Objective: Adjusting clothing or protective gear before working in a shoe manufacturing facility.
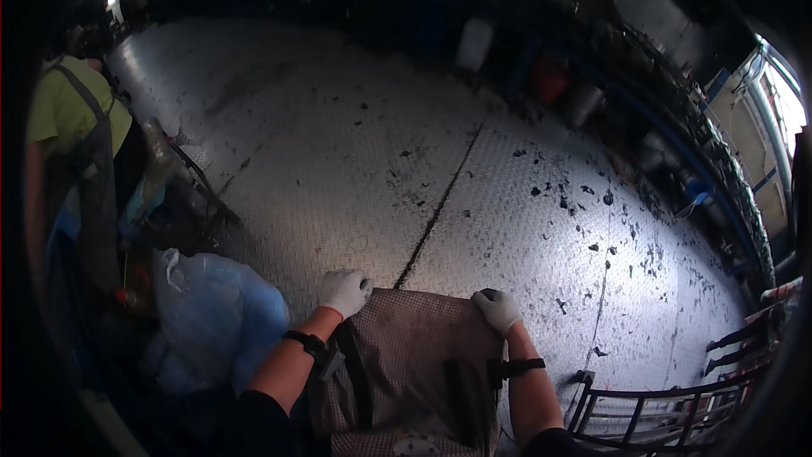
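Both my hands wear white gloves, the right one with dark fingertips. Between them stretches a brown checked cloth [423,330] with dark straps hanging down it; whether it is an apron or a bag, I cannot tell. My left hand [343,291] is closed on its upper left corner. Its upper right corner is gripped by my right hand [499,310]. The lower part of the cloth hangs close in front of me, between my forearms. Dark bands sit around both wrists.
Left of my arm lies a bulging translucent bluish plastic bag [216,309]. Beyond it stands a person [85,118] in a yellow-green top. Dark scraps litter the metal floor [338,178]. A metal rack [668,410] is at lower right. A red container [550,79] stands far right.
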The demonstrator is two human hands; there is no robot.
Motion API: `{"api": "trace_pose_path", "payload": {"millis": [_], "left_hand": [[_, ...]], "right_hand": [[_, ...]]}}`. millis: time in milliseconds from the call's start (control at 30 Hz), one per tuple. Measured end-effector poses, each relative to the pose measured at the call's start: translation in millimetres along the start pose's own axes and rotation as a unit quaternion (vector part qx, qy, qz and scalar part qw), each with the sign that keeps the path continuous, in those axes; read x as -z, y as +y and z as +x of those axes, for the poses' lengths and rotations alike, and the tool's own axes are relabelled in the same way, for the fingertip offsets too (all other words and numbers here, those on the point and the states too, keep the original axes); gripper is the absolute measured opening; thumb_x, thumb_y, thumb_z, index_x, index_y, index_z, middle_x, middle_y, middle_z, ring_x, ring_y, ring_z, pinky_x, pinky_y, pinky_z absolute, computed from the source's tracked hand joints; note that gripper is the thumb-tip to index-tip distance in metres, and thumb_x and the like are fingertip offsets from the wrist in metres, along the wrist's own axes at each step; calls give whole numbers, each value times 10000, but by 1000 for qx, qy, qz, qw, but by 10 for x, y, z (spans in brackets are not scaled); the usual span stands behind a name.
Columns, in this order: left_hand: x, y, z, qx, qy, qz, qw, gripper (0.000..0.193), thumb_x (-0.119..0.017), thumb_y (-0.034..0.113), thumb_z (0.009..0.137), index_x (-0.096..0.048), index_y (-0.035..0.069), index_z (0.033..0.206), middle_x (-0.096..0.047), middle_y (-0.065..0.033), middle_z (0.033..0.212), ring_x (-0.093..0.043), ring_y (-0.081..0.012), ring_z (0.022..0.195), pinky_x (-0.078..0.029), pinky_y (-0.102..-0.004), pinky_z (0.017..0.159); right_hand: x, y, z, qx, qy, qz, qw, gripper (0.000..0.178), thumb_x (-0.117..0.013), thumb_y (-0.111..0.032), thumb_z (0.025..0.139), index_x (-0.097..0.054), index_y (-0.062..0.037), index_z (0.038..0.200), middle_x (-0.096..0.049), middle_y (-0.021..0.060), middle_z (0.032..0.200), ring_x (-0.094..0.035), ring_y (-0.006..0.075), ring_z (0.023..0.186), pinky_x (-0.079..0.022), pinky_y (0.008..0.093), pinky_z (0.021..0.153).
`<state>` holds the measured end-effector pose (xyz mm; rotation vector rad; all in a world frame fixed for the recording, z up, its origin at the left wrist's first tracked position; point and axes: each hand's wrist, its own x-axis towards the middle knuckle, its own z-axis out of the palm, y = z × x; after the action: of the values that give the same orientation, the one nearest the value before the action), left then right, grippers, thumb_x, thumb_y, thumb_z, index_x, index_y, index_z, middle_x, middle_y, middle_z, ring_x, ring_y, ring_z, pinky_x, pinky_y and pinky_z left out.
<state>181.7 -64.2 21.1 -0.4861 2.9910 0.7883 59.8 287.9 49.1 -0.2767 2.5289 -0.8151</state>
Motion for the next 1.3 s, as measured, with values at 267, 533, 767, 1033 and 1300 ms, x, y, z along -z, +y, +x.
{"api": "trace_pose_path", "payload": {"millis": [267, 533, 767, 1033, 1300], "left_hand": [[-46, 53, -3, -6, -27, -1, 1000, 276, -586, 324, 878, -697, 76, 824, -709, -150, 865, -674, -370, 826, -519, -479, 778], [-247, -100, 28, 10, -11, -61, 998, 310, -582, 335, 909, -683, 43, 885, -700, -187, 912, -667, -393, 866, -517, -492, 787], [-85, 182, -37, 36, -6, -44, 998, 262, -624, 303, 906, -679, 48, 912, -684, -214, 863, -667, -404, 822, -519, -482, 734], [-254, 123, 17, 6, 13, -119, 993, 181, -645, 222, 872, -665, 43, 891, -683, -190, 832, -667, -380, 786, -520, -454, 711], [-37, 205, -91, 19, 0, -11, 1000, 190, -630, 244, 877, -658, 59, 907, -690, -190, 875, -661, -405, 842, -515, -487, 744]], "right_hand": [[67, -16, -79, -34, -8, -16, 999, 500, -571, -489, 920, -728, -72, 1147, -720, 227, 1059, -685, 359, 1040, -516, 420, 914], [44, 79, -69, -47, 0, 20, 999, 506, -562, -495, 927, -725, -84, 1172, -733, 194, 1070, -690, 334, 1039, -513, 407, 925], [6, 267, -25, -39, -6, 43, 998, 490, -549, -476, 937, -714, -72, 1160, -731, 188, 1060, -686, 327, 1021, -507, 411, 919], [115, 229, -94, -42, -27, 26, 998, 510, -504, -508, 944, -699, -113, 1201, -702, 198, 1151, -649, 383, 1107, -486, 429, 970], [21, 258, -26, -18, -28, 33, 999, 516, -524, -485, 949, -693, -58, 1186, -711, 203, 1121, -662, 365, 1083, -494, 425, 956]]}}
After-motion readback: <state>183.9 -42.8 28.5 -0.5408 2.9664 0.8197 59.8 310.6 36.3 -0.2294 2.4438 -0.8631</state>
